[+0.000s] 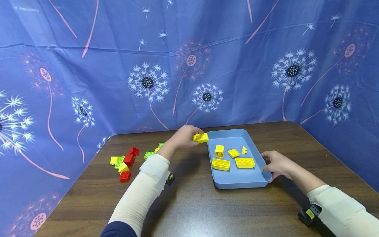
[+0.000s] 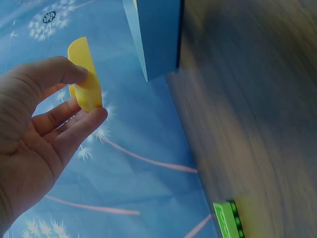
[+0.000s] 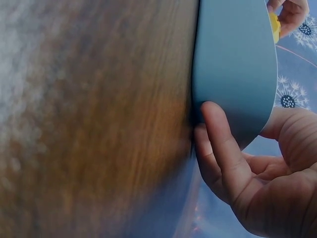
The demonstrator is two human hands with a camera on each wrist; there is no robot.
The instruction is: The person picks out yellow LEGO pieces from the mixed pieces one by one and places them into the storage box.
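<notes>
My left hand holds a yellow toy brick in the air beside the far left corner of a blue tray. In the left wrist view, thumb and fingers pinch that curved yellow brick from both sides. At the tray's right side, my right hand grips the wall. The right wrist view has its fingers against the outside of the tray wall, with the thumb partly hidden behind the rim. Inside the tray lie several yellow pieces, among them a long brick and a square brick.
On the left of the brown table lies a loose group of red, green and yellow bricks, including a red brick. A green brick sits partly behind the left forearm. A blue dandelion-print cloth hangs behind the table.
</notes>
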